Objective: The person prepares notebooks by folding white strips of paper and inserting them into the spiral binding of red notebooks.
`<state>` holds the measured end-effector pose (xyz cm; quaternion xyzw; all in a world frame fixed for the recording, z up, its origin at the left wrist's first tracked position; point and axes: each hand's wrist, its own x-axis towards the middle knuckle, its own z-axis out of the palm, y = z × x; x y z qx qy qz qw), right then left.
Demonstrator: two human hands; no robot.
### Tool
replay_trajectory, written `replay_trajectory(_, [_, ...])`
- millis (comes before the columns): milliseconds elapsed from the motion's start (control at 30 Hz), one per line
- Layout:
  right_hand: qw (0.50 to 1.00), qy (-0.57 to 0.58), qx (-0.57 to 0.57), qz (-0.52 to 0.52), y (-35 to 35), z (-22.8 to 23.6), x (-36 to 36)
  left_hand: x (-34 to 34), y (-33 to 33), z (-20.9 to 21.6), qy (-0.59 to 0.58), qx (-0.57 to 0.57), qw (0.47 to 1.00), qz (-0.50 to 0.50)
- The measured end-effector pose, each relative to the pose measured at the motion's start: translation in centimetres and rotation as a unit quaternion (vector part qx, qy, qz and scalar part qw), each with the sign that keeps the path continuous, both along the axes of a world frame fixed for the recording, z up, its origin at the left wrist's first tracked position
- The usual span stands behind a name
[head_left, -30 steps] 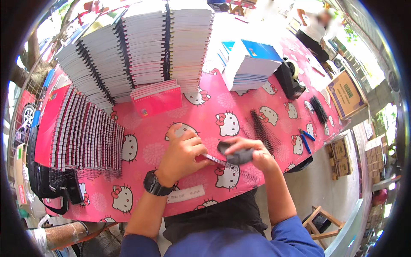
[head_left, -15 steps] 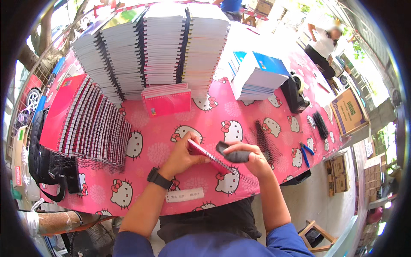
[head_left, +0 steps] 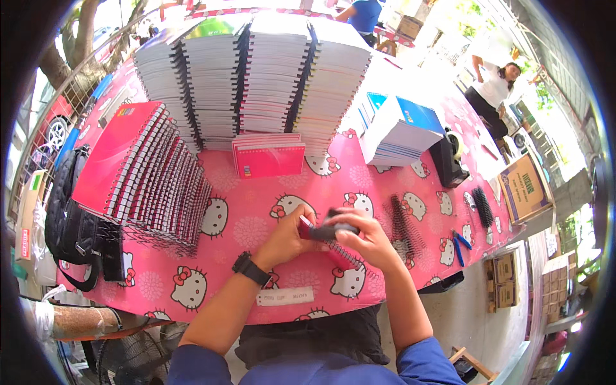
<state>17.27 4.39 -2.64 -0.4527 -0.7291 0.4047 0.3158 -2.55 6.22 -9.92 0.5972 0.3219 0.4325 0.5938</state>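
Pink patterned tablecloth [head_left: 240, 212], one. Tall notebook stacks [head_left: 274, 83], four. Left hand [head_left: 285, 240], one, pinching one red notebook [head_left: 341, 256], partly hidden, between the hands. Right hand [head_left: 372, 242], one, curled around one dark tool [head_left: 323, 232], outline blurred.

- I watch through the left of two fisheye lenses on the wearer's head, pitched down and forward over the pink table [head_left: 247, 204].
- Nearest to my lens sits the blue shirt [head_left: 321, 371] at 6 o'clock; the left hand [head_left: 290, 237] and right hand [head_left: 364, 236] show close up, just below centre.
- My view reaches past tall notebook stacks [head_left: 273, 86] towards 11 o'clock to a distant person [head_left: 493, 90] at 2.
- Straight edges bend near my dark round rim.
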Motion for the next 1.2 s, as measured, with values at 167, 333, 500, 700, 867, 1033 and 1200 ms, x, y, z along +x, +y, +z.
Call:
replay_trajectory(167, [0.954, -0.225, 0.142, -0.139, 1.8, -2.6, 2.8, 0.5, 0.3, -0.1, 0.033, 0.077, 0.996, 0.02])
replay_trajectory(333, [0.965, -0.138, 0.214, -0.059, -1.0, 1.5, -1.2, 0.8, -0.5, -0.2, 0.098, 0.097, 0.989, 0.049])
replay_trajectory(500, [0.97, -0.056, 0.225, -0.072, -3.3, 2.1, -1.7, 0.9, -2.6, 4.6, 0.071, 0.192, 0.976, 0.073])
replay_trajectory(700, [0.97, 0.026, 0.236, -0.049, -4.8, 2.9, -2.9, 0.2, -5.7, 4.8, -0.138, 0.03, 0.985, 0.101])
replay_trajectory(867, [0.977, 0.03, 0.206, -0.033, -5.1, 2.8, -2.3, -0.3, -7.1, 6.7, -0.072, 0.047, 0.986, 0.142])
replay_trajectory(1033, [0.976, 0.07, 0.206, -0.031, -5.8, 4.6, -3.3, -0.6, -8.1, 7.8, -0.06, 0.045, 0.981, 0.178])
replay_trajectory(1200, [0.972, 0.117, 0.2, -0.036, -5.9, 4.1, -3.5, -0.3, -8.6, 9.0, -0.073, 0.051, 0.979, 0.181])
